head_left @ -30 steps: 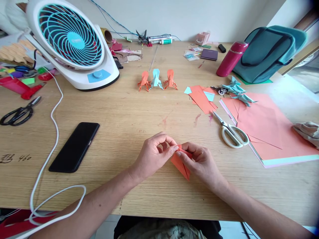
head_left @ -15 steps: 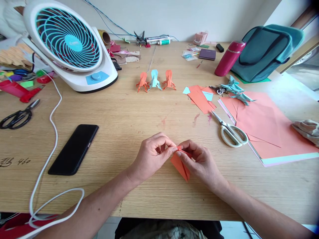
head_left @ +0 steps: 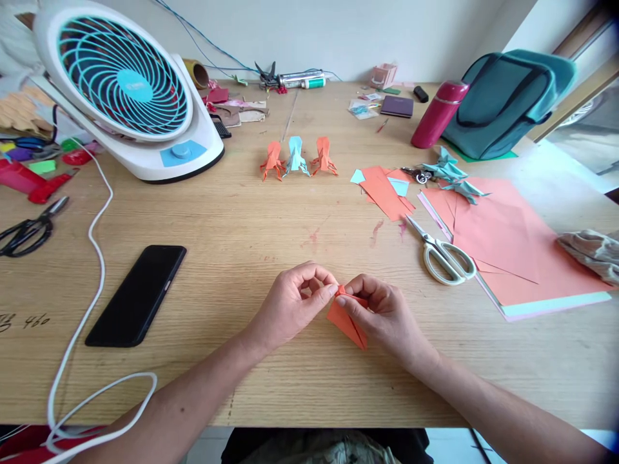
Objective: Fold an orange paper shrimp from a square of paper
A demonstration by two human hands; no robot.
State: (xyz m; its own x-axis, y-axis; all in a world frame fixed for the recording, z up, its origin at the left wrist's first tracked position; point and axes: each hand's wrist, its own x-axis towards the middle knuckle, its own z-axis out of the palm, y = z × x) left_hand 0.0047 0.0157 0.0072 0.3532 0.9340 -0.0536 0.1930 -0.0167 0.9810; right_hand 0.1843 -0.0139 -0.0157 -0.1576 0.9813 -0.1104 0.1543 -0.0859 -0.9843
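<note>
A folded piece of orange paper (head_left: pixel 346 324) is pinched between both hands over the near middle of the table. My left hand (head_left: pixel 294 303) grips its upper tip between thumb and forefinger. From the other side, my right hand (head_left: pixel 380 306) holds the upper part with the thumb on top; its fingers hide some of the folds. The paper's pointed lower end hangs toward me. Further back stand an orange origami figure (head_left: pixel 273 160), a light blue one (head_left: pixel 295 154) and another orange one (head_left: pixel 324 154), all with thin legs.
White-handled scissors (head_left: pixel 447 258) lie right of my hands, beside orange sheets (head_left: pixel 512 238) and paper strips (head_left: pixel 384 193). A black phone (head_left: pixel 138 296), a white cable (head_left: pixel 99 258) and a fan (head_left: pixel 130 90) are at left. A pink bottle (head_left: pixel 439 116) and teal bag (head_left: pixel 503 106) stand back right.
The view has shifted slightly. Both hands still pinch the orange paper in nearly the same place, and its upper tip looks a little more bent at the fingertips.
</note>
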